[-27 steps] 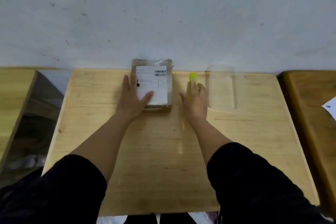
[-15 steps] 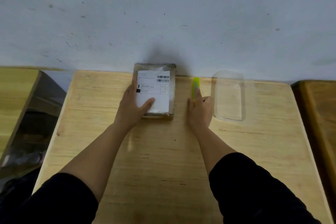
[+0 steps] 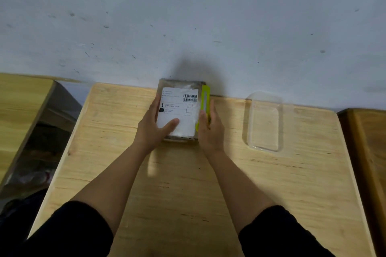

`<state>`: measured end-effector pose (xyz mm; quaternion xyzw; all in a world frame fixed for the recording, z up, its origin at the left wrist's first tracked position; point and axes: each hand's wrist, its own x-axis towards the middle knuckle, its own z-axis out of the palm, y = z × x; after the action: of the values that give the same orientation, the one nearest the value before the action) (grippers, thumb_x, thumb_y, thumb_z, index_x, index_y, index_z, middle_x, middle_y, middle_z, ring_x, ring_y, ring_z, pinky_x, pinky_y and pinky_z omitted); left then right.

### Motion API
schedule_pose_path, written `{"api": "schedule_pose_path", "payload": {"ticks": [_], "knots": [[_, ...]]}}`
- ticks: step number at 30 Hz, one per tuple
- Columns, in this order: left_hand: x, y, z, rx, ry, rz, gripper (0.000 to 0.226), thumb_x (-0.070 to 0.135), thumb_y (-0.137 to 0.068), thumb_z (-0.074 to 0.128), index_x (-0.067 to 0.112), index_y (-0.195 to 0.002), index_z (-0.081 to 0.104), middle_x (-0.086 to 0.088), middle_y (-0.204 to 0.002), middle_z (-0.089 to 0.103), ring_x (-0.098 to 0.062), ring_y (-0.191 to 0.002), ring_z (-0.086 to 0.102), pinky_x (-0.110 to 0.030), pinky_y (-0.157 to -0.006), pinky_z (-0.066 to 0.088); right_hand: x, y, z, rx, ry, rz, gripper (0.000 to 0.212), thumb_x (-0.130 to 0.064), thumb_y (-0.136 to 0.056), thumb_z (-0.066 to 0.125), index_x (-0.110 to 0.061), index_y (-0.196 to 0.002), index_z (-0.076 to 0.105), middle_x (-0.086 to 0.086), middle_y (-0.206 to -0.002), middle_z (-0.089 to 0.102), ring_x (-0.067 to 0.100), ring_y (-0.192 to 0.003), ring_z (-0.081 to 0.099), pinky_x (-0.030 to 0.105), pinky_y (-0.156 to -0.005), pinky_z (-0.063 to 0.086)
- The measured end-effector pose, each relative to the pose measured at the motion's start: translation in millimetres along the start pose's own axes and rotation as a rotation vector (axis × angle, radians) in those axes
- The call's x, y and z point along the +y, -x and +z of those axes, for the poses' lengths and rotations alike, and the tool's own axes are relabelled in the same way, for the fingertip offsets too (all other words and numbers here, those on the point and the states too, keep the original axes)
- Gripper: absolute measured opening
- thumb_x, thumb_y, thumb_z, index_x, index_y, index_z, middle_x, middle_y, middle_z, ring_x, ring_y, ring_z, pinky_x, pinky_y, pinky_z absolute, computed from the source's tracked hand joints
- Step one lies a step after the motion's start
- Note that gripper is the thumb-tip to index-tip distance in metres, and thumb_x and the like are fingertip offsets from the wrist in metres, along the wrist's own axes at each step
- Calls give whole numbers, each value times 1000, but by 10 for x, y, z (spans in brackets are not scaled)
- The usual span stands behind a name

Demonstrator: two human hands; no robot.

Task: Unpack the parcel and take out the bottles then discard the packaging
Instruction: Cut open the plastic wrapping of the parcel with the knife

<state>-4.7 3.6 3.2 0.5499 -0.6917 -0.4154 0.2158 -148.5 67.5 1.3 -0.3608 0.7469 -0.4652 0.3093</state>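
Note:
A small parcel [image 3: 180, 98] wrapped in clear plastic, with a white shipping label and barcode on top, lies at the far edge of the wooden table [image 3: 188, 183] against the wall. My left hand [image 3: 153, 126] grips its left side, thumb resting on the label. My right hand [image 3: 210, 131] holds a yellow-green utility knife [image 3: 205, 100] upright against the parcel's right edge. No bottles are visible; the parcel is sealed.
A clear plastic tray [image 3: 265, 121] lies on the table to the right of the parcel. Another wooden table [image 3: 367, 152] stands at the right, and a third [image 3: 18, 115] at the left beyond a dark gap. A grey wall rises directly behind.
My right hand picked the knife up off the table and brought it left against the parcel's right edge. My left hand kept its hold on the parcel.

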Motion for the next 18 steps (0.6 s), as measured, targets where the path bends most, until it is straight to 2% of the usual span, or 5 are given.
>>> {"api": "schedule_pose_path", "payload": {"ticks": [3,6,9,11,18], "knots": [[-21,-17,-2,5,63,-56,76,41,-83,63,37,-145,19,11,-142,43,-8,-116,49,-24,-88,41,6,-45,34,-50,50,1,63,-43,-89,35,-18,-146,23,13,-132,49,23,-120,48,39,-104,39],[-36,-27,-9,-3,122,-86,69,36,-87,59,39,-144,20,13,-144,41,-5,-115,47,-24,-90,41,14,-83,79,-91,53,27,60,-38,-94,43,-21,-146,20,9,-114,38,22,-110,45,35,-103,38],[-64,-40,-16,-14,141,-87,67,37,-88,58,41,-143,20,13,-147,38,-11,-127,44,-35,-102,43,20,-88,121,-126,-41,71,59,-28,-97,43,-17,-147,15,11,-141,26,20,-134,29,24,-111,23],[-73,-28,-14,-17,148,-85,67,36,-88,58,39,-144,21,13,-149,35,-11,-131,40,-34,-105,39,10,-74,132,-153,-44,43,59,-28,-98,40,-15,-148,11,7,-154,17,15,-142,17,19,-110,14],[-65,380,23,4,213,-97,67,36,-89,58,38,-145,20,25,-138,33,1,-126,34,-23,-100,32,8,261,43,-176,-50,46,58,-27,-99,39,-15,-148,11,0,-157,15,8,-143,13,22,-114,11]]}}
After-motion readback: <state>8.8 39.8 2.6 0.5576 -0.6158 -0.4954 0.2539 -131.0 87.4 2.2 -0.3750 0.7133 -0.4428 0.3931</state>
